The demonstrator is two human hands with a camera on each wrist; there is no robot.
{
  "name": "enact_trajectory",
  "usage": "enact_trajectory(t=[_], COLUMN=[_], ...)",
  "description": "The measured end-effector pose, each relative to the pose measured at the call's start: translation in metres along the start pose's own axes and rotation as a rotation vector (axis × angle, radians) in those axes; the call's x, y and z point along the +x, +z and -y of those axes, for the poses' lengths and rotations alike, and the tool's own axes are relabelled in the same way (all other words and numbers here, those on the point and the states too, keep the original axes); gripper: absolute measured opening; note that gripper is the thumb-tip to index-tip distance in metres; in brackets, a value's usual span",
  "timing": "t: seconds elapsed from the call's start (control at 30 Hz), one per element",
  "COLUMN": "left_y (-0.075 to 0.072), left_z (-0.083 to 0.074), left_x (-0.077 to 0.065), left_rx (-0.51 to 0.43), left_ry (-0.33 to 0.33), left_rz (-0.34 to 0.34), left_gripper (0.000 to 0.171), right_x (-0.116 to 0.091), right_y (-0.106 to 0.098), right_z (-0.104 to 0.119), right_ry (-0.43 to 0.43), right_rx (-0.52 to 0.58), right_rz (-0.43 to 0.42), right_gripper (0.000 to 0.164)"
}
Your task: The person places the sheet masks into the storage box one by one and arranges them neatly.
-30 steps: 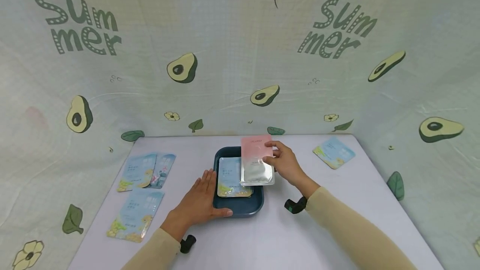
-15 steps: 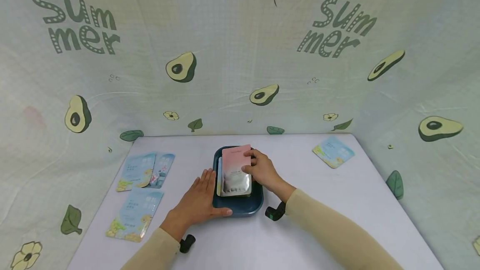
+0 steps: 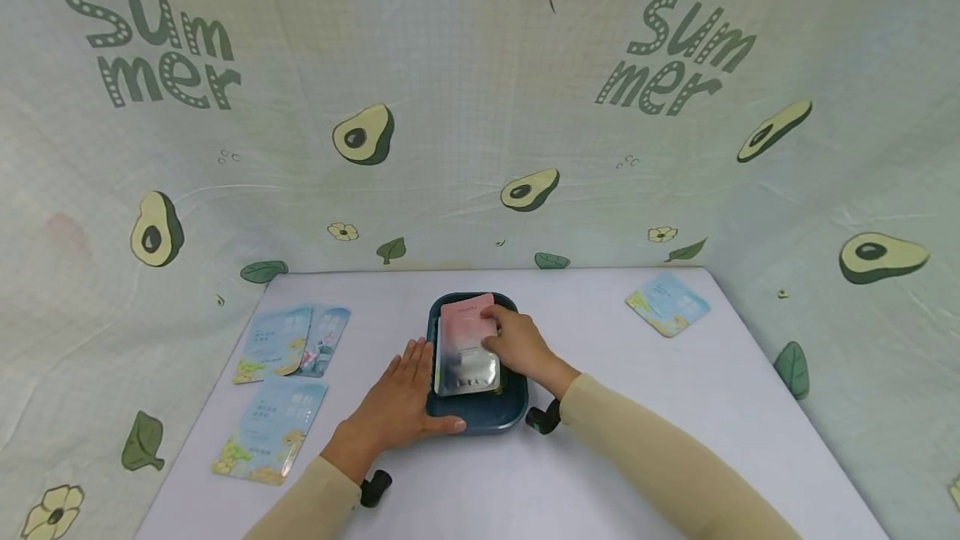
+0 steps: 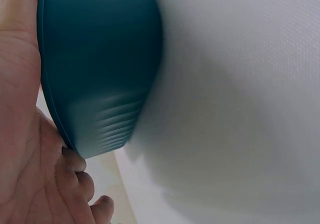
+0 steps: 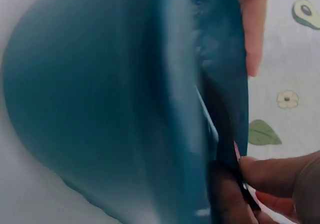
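While the left hand [image 3: 395, 400] lies against the left side of the dark teal tray [image 3: 486, 418], its fingers extended toward the far side and its thumb reaching along the near-left rim, the right hand [image 3: 522, 345] pinches a pink-and-silver packet [image 3: 468, 342] by its right edge. That packet is within the tray's outline, pink end far and silver end near, slightly turned; a thin pale edge shows beneath it along the left. From the right wrist, the thumb sits on one face of the packet and the fingers on the other, just beside the tray rim.

The tray stands toward the middle of a white tabletop [image 3: 600, 482]. Well to the left are three light-blue packets: a far one [image 3: 272, 342] overlapping a flowered one [image 3: 325, 342] on its right, and a nearer one [image 3: 270, 433] just below them. Another light-blue packet [image 3: 667, 305] lies turned at an angle near the far right corner. A pale cloth [image 3: 450, 48] printed with avocados, leaves and "Summer" hangs behind the tabletop and along both sides.
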State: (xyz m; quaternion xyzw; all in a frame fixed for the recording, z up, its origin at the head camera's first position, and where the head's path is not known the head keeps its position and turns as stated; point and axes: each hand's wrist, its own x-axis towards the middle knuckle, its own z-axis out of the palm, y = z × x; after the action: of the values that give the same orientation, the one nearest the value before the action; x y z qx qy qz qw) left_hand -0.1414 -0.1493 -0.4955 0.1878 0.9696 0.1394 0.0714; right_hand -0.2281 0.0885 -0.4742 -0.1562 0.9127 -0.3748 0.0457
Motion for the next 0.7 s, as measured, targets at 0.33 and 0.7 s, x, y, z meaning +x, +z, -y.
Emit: enact_trajectory(t=[0.33, 0.7], left_y=[-0.001, 0.001], left_z=[-0.002, -0.001], left_x=[-0.001, -0.001], left_rx=[-0.001, -0.017], left_ry=[0.0, -0.027], left_rz=[-0.011, -0.004], left_gripper=[0.132, 0.133], right_x=[0.0, -0.007], right_y=[0.004, -0.019], right_z=[0.001, 0.003], right_ry=[0.034, 0.043], right_rx=[0.014, -0.139], right_rz=[-0.032, -0.106], right_gripper=[0.048, 0.05])
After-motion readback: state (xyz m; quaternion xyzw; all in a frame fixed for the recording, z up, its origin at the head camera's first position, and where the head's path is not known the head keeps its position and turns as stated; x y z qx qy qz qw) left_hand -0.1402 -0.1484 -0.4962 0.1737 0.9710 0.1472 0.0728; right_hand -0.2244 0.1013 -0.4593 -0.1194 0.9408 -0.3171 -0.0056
